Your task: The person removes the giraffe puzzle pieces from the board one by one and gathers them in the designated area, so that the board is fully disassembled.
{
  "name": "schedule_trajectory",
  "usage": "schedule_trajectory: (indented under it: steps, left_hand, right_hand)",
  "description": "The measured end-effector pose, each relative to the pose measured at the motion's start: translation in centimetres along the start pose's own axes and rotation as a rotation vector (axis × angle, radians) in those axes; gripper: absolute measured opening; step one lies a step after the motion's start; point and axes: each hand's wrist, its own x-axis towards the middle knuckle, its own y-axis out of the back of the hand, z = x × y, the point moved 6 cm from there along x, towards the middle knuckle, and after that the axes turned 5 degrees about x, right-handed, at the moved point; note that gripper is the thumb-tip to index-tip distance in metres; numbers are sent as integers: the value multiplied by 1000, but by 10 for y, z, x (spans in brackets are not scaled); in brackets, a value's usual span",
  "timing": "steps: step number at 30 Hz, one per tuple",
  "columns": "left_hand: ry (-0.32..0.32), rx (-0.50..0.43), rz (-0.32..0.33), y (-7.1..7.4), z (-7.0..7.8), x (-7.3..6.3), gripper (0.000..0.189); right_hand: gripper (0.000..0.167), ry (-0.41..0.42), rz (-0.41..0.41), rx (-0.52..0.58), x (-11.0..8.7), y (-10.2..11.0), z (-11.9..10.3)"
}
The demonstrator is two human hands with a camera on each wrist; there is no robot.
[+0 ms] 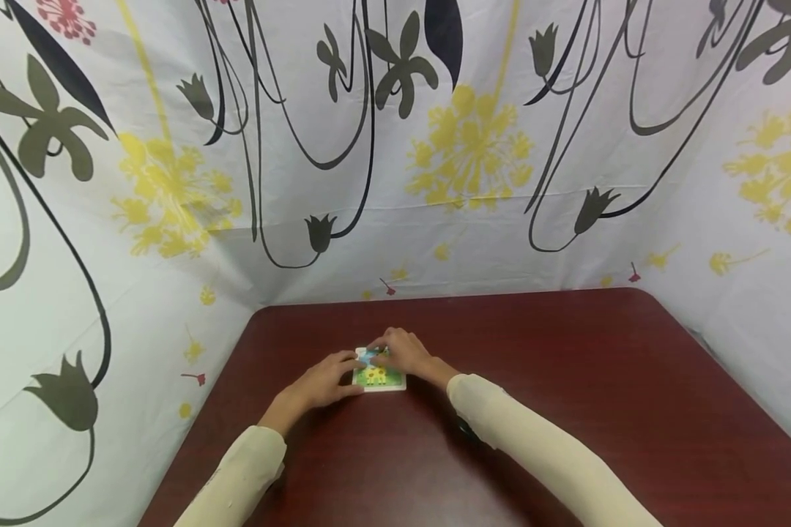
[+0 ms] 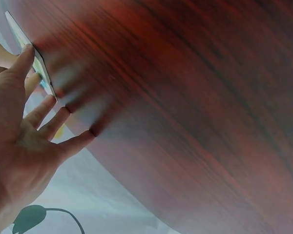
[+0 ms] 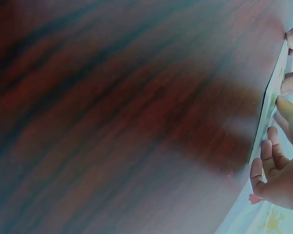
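Observation:
A small white-edged picture board (image 1: 384, 389), yellow shapes on green with some blue at the top, lies flat on the dark red table. My left hand (image 1: 329, 379) is at its left side, fingers spread, with the thumb by the near corner. In the left wrist view that thumb touches the edge of the board (image 2: 43, 67), and the other fingertips reach down to the tabletop. My right hand (image 1: 405, 353) reaches over the board's far part, thumb and fingers bent above the blue area. I cannot tell whether they pinch a piece there.
The wood-grained table (image 1: 534, 359) extends around the board, with rounded far corners. A white cloth (image 1: 395, 176) printed with flowers and dark stems hangs behind it and at both sides. A small dark object (image 1: 466, 429) shows beside the right sleeve (image 1: 527, 432).

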Motion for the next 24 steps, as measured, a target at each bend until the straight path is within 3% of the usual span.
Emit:
schedule_trajectory:
  steps: [7, 15, 24]
  left_hand:
    - [-14, 25, -10, 1, 1, 1, 54]
    - [-2, 7, -14, -1, 1, -1, 53]
    - [-7, 6, -2, 0, 1, 0, 52]
  right_hand:
    - [31, -35, -24, 37, 0, -1, -1]
    - [26, -109, -81, 161, 3, -1, -6]
    - [22, -178, -114, 195, 8, -1, -1]
